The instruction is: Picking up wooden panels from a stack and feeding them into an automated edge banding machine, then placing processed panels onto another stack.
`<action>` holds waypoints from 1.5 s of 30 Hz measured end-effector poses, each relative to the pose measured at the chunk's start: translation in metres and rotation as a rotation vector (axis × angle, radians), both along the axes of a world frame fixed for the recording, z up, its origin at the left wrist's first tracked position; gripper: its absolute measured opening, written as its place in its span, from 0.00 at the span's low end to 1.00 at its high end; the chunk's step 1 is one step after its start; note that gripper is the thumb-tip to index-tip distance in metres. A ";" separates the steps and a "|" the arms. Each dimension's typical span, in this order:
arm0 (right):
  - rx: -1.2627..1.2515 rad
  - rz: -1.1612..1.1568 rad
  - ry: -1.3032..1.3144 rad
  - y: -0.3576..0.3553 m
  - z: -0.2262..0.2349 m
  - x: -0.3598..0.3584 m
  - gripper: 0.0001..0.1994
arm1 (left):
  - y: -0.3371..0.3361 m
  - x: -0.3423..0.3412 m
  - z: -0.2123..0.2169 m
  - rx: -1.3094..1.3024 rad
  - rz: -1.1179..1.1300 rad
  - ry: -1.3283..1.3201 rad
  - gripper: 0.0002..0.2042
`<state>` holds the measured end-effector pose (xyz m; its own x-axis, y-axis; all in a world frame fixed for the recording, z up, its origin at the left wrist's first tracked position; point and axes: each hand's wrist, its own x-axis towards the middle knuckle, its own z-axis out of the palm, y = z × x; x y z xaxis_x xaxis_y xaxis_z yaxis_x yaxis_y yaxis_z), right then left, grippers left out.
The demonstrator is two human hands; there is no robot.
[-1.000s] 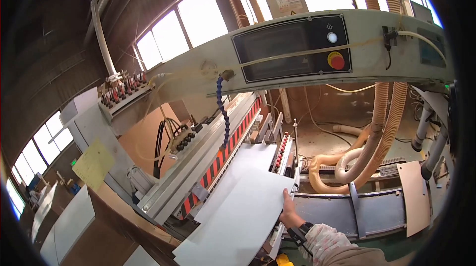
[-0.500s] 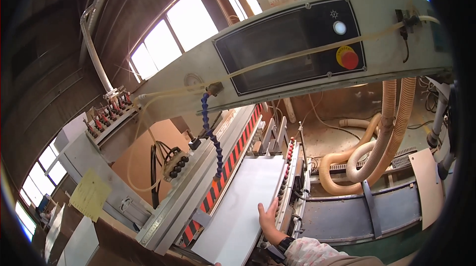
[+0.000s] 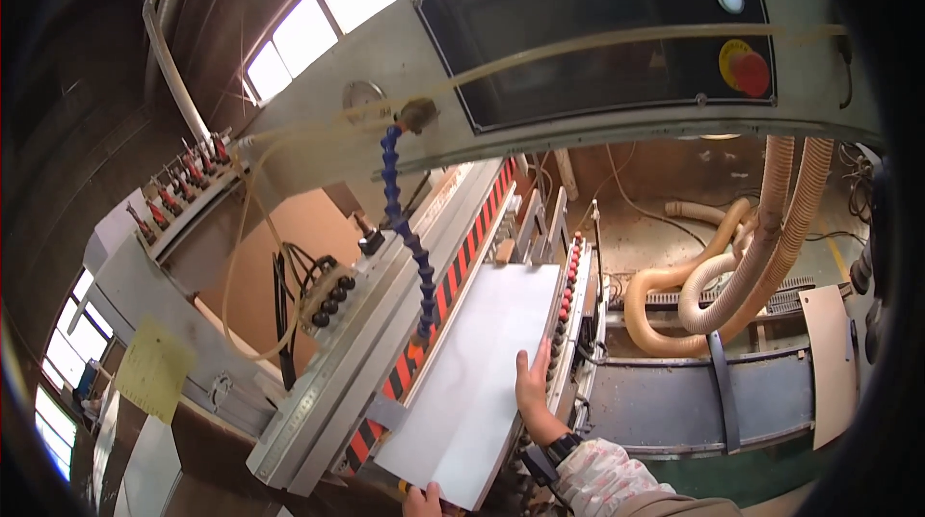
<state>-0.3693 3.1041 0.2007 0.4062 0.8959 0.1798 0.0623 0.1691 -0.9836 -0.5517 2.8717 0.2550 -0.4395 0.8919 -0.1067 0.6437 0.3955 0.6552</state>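
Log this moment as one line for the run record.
right hand flat on white panel, right edge | left hand at panel's near edge | panel on machine bed beside red-and-black striped guide

The surface is the long grey feed bed of a woodworking machine (image 3: 385, 363), running from the lower edge up and away under the overhead control housing. A white rectangular panel (image 3: 482, 363) lies flat on it, its long side along the red-and-black striped guide rail (image 3: 453, 276) on its left. On the panel's right a row of small red rollers (image 3: 568, 286) runs just beside its edge, set in the bed's right rail
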 end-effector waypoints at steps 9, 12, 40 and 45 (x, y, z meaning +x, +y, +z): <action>-0.029 0.092 0.690 -0.045 0.014 0.003 0.38 | -0.027 0.022 0.001 0.014 0.126 -0.237 0.32; 0.018 0.038 0.599 -0.050 -0.022 0.000 0.36 | -0.031 0.065 0.017 0.004 0.041 -0.091 0.50; 0.081 0.933 0.589 0.005 0.033 -0.239 0.25 | 0.011 0.033 -0.003 0.458 0.276 -0.788 0.16; 0.022 1.037 0.520 -0.056 -0.038 -0.245 0.24 | -0.004 0.012 0.013 0.462 0.393 -0.931 0.16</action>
